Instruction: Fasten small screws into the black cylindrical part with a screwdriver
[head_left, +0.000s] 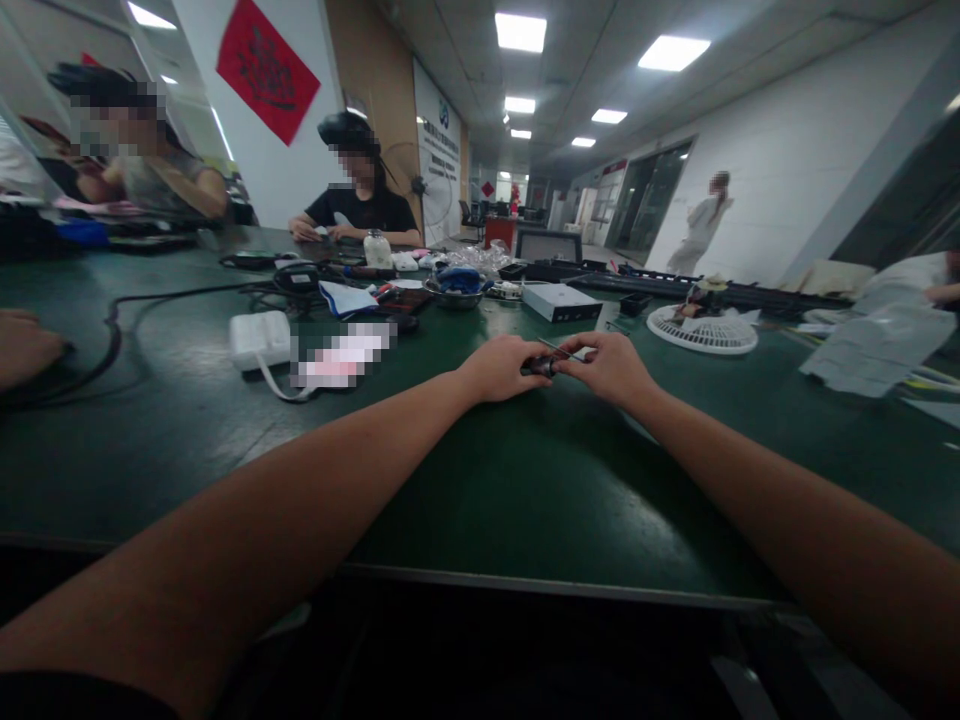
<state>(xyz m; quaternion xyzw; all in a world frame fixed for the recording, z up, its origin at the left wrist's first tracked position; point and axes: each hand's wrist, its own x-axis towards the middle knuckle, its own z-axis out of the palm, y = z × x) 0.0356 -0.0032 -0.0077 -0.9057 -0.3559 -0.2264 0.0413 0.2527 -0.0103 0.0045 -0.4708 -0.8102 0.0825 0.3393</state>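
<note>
Left hand (pixel 501 368) and right hand (pixel 606 368) meet at a small dark piece (pixel 540 367)

We see the left hand curled, thumb and fingers drawn in on the dark piece, which shows only in part between the two hands, well in from the near edge of the green worktop (pixel 480 500). Our right hand is bent into a pinch on a thin rod (pixel 553 348), its fingertips also at the right end of the piece. The rod slants across just beyond the piece; its right end is lost against the fingers, and we cannot make out whether the two are joined. What the piece is, we cannot tell: the fingers cover much of it.

Left of our hands lies a white box-like plug (pixel 260 340) with a white cable (pixel 281 385), and just beside it a pinkish packet (pixel 345 360) blurred into blocks. Toward the worktop's left end, another person's hand (pixel 26 350) is cut off at the side of the view. Toward the far edge, a bowl (pixel 455 298) holds something blue, its shape unclear, near a white and grey box (pixel 561 302). To the right sits a round white grille (pixel 705 335), the thing on top of it hard to name. Beyond the far edge sits a co-worker (pixel 367 207), lower body hidden by the worktop.
</note>
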